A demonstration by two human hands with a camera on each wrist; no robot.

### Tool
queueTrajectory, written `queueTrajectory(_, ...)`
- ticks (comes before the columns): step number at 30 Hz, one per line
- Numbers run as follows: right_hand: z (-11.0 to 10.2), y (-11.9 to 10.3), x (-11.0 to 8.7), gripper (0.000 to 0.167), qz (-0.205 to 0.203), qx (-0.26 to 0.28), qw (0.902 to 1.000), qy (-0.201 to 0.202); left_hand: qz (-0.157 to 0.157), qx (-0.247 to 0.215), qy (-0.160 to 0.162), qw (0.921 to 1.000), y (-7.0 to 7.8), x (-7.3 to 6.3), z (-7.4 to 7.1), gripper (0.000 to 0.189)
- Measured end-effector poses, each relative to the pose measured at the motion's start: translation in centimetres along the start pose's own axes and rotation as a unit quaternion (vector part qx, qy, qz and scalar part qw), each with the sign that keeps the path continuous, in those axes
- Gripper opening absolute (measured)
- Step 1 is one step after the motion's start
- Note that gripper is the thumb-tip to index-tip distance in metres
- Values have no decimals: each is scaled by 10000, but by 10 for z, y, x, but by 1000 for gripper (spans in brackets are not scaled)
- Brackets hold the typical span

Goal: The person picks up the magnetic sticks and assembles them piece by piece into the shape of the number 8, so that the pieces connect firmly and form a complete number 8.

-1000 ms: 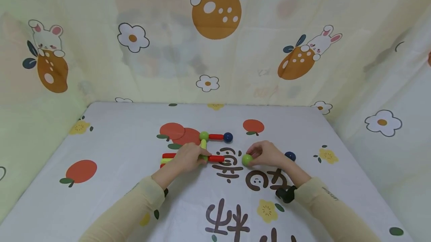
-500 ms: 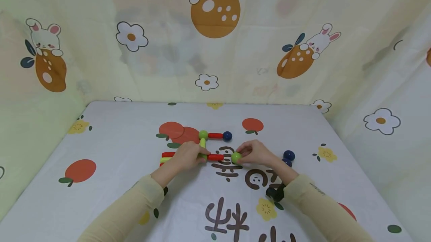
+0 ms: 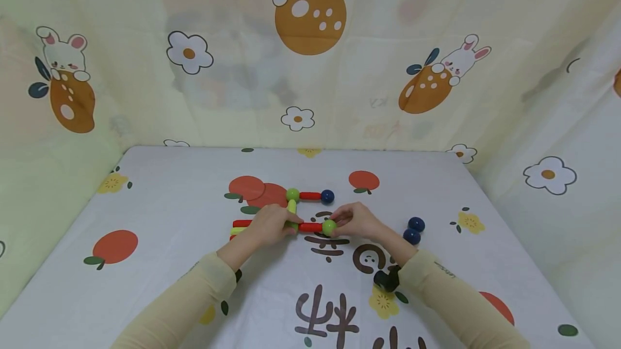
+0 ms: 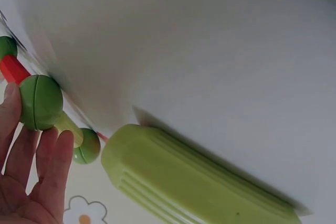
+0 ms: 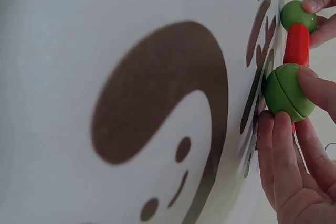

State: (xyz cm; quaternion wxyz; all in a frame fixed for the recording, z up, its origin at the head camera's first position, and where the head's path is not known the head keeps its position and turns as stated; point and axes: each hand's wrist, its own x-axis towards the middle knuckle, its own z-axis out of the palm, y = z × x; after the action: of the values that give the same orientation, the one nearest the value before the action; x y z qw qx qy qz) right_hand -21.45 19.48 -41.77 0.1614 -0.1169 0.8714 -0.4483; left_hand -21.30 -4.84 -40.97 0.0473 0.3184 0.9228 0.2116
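Observation:
My left hand [image 3: 269, 225] holds a green ball [image 4: 41, 102] at the near corner of a small assembly of rods and balls. From that ball a yellow-green rod [image 3: 292, 206] runs back to another green ball [image 3: 292, 194], where a red rod [image 3: 310, 196] leads right to a dark blue ball [image 3: 327, 196]. A second red rod [image 5: 297, 44] extends right from the held ball. At its right end my right hand [image 3: 358, 223] pinches a further green ball [image 5: 289, 93], which meets the rod end.
Two dark blue balls [image 3: 413, 230] lie to the right, beyond my right wrist. Several red and yellow-green rods [image 3: 240, 224] lie beside my left hand, partly hidden by it. A printed cloth [image 3: 184, 187] covers the table, with a curtain [image 3: 233, 101] behind.
My right hand has moved left, bringing its green ball against the red rod's free end. The left hand has kept its place. Both loose blue balls now show fully.

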Motion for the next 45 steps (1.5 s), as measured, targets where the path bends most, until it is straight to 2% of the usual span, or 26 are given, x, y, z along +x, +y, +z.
queueTrajectory(9,4,-2,0,31,320,-84,9992,215,-85,26,-89,9999,0,1,-1,28)
queueTrajectory(21,4,-3,-3,32,330,-41,9992,229,-147,-49,-152,9998,4,1,-2,29)
queueTrajectory(28,4,-3,-4,32,160,7,9997,184,-132,-373,-263,9989,0,1,-5,31)
queueTrajectory(37,2,1,-3,34,28,-72,9999,136,-119,-894,-136,9958,-5,-4,-12,27)
queueTrajectory(45,1,5,-4,33,-133,-78,9999,17,-228,-933,25,9954,-18,-11,-20,23)
